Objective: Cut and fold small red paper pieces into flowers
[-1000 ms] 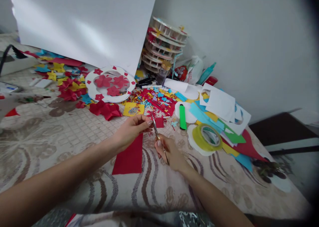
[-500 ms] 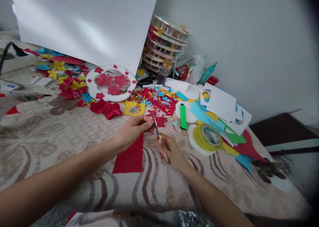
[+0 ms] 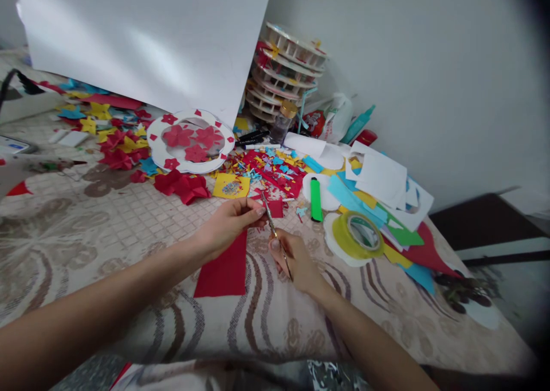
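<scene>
My right hand grips a slim pair of metal scissors, blades pointing up and away from me. Close against the blades, my left hand has its thumb and fingers pinched together; whatever lies between them is too small and covered to make out. A long sheet of red paper lies on the cloth beneath my left hand. Just beyond the scissors is a small red paper square. A yellow paper square with a heap of tiny bits on it sits past my left fingertips.
Paper scraps cover the middle back. A white ring with red flowers stands left, near folded red flowers. To the right are a green cutter-like tool, yellow tape roll and coloured sheets. A tiered white stand rises behind.
Both hands and the scissors hold nearly the same place. The view has shifted very slightly.
</scene>
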A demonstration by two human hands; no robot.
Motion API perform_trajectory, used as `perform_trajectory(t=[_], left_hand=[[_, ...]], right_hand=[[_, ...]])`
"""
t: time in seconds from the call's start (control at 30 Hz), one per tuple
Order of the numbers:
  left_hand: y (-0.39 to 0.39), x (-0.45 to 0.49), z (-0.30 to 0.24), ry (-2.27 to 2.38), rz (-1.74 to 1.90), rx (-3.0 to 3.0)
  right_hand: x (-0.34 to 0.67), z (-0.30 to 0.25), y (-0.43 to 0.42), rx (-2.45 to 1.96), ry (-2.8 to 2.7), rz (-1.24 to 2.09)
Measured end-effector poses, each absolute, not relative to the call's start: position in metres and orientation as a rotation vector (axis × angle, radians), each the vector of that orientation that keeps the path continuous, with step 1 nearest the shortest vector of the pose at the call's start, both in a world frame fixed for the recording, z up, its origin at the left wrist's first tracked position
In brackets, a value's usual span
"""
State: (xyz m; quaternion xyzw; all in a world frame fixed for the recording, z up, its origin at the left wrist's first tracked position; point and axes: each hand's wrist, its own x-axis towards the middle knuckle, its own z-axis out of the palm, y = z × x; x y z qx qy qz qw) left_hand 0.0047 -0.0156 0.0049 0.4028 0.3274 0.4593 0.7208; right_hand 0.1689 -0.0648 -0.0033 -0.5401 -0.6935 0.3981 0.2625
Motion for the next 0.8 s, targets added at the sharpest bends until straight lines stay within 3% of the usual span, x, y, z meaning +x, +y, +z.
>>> perform_trajectory(t=[0.8], left_hand=[[-0.0176,0.0051,0.0079,0.716,1.012,0.875]], right_hand=[[0.1671,-0.0006,-0.0653,-1.431,-1.837,1.126]])
